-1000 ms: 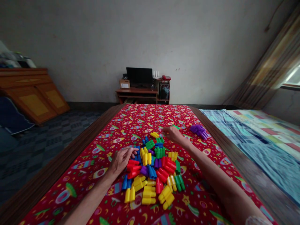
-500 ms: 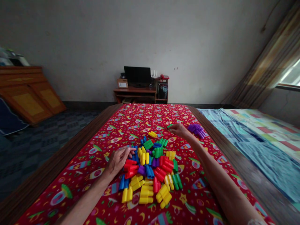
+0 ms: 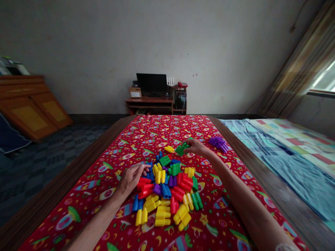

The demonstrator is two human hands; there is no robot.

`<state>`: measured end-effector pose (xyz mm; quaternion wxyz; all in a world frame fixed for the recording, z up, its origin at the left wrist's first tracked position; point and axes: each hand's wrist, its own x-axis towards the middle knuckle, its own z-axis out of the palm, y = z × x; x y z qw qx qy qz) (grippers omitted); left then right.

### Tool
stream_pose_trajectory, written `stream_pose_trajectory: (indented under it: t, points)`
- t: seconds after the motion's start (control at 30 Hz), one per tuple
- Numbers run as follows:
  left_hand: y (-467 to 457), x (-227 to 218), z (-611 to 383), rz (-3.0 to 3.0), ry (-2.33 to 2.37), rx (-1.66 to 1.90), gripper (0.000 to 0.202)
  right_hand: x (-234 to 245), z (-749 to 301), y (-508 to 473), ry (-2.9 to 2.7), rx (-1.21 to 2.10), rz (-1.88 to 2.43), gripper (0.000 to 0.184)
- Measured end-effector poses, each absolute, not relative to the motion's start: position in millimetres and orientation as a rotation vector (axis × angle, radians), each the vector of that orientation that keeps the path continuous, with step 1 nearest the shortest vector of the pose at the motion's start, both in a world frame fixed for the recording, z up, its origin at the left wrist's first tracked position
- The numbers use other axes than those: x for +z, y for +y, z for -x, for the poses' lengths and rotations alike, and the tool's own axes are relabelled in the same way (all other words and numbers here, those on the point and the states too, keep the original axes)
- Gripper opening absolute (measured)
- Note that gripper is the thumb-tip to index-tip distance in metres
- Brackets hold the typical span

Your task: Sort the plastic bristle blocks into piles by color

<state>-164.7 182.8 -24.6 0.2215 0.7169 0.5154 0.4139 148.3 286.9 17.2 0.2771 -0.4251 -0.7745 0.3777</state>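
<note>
My left hand (image 3: 131, 178) rests on the cloth at the left edge of a pile of plastic toy blocks, fingers loosely extended beside the blue blocks (image 3: 150, 173) and above the red blocks (image 3: 144, 188). My right hand (image 3: 195, 146) is past the far right side of the pile, with its fingers closed on green blocks (image 3: 181, 149); the fingers partly cover them. A small yellow block (image 3: 169, 149) lies just left of these. Nearer me in the pile are more red blocks (image 3: 184, 182), yellow blocks (image 3: 162, 216) and a purple block (image 3: 172, 181).
A group of purple blocks (image 3: 219, 143) sits apart near the right edge of the red patterned tablecloth (image 3: 167, 129). Beyond the table stand a desk (image 3: 149, 101) and monitor (image 3: 151, 83). A bed (image 3: 293, 146) is at right, a wooden cabinet (image 3: 34, 111) at left.
Green blocks from the pile's far edge are now farther away, at my right hand's fingers. The right hand shifted slightly; my left hand stayed in place.
</note>
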Motion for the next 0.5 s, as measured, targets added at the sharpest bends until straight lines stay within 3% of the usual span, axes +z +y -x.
stream_pose_trajectory:
  t: [0.1, 0.23, 0.37, 0.5]
  points:
    - [182, -24, 165, -1.967, 1.426, 1.133, 0.052, 27, -157, 284, -1.959, 1.276, 0.935, 0.03]
    - [179, -24, 163, -1.964, 1.393, 1.18, 0.055, 31, -131, 264, -1.923, 1.37, 0.741, 0.034]
    - [177, -25, 160, -2.076, 1.338, 1.157, 0.062, 24, -79, 231, -2.065, 1.179, 0.709, 0.025]
    - [177, -27, 159, -2.057, 1.447, 1.09, 0.05, 27, -59, 218, -2.204, 0.91, 0.802, 0.027]
